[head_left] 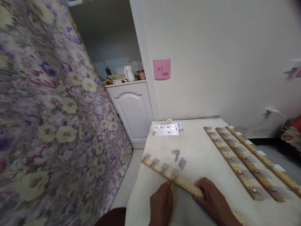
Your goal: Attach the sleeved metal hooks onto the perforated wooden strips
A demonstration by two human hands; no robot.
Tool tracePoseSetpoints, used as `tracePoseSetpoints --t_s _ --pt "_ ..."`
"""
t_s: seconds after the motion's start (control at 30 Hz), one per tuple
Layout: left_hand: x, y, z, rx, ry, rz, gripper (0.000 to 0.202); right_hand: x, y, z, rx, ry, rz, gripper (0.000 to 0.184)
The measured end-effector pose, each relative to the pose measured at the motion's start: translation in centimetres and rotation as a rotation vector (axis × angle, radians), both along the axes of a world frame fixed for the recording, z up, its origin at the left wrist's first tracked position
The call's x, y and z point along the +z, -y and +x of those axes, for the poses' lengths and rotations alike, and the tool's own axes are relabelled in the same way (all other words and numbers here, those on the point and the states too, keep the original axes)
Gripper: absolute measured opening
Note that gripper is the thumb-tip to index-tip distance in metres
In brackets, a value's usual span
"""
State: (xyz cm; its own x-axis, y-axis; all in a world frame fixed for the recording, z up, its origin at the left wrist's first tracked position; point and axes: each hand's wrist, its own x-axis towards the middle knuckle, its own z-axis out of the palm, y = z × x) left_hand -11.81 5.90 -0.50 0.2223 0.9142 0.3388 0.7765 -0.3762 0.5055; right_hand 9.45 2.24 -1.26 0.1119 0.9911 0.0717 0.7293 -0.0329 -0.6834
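A narrow perforated wooden strip (185, 185) runs slantwise across the near part of the table, with several small metal hooks on clear plates along its left half. My right hand (213, 199) is wrapped round the strip's right end. Closed at the near edge around the middle is my left hand (161, 201); its fingertips meet the strip, and its inner side is hidden. Beyond the strip lie loose hooks on clear plates (175, 152), close together on the white tabletop. Part of another wooden piece (238, 216) shows under my right forearm.
Three similar strips with hooks (232, 160) lie side by side on the right of the white table (192, 141). Clear packaging (166, 129) sits at the back left edge. A flowered curtain (70, 125) hangs left, before a white cabinet (134, 110). A pink note (161, 69) is on the wall.
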Motion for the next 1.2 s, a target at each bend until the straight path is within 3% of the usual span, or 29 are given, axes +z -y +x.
tracePoseSetpoints --t_s 0.27,0.53,0.7,0.87,1.03,1.2 --pt "-2.1 -0.7 -0.8 -0.031 -0.056 0.008 0.033 1.2 -1.8 -3.1 -0.116 0.094 0.053 0.007" --pt "-1.9 -1.2 -0.8 -0.056 -0.067 -0.116 0.034 -0.8 -2.9 -4.7 -0.161 0.114 0.035 0.010" --pt "0.3 -2.3 -0.8 -0.096 -0.006 -0.181 0.029 -0.6 -3.9 -3.0 -0.082 -0.095 -0.008 0.015" --pt "2.6 -4.7 -0.4 -0.129 0.071 -0.148 0.030 -0.3 -8.0 0.6 -0.005 -0.283 0.068 0.011" --pt "1.2 -5.9 -0.1 -0.101 0.178 -0.180 0.029 -0.6 -12.3 2.0 0.050 -0.364 0.058 0.033" --pt "0.5 -5.5 -0.3 -0.101 0.285 -0.271 0.027 -1.0 -13.7 1.8 0.164 -0.428 0.004 0.016"
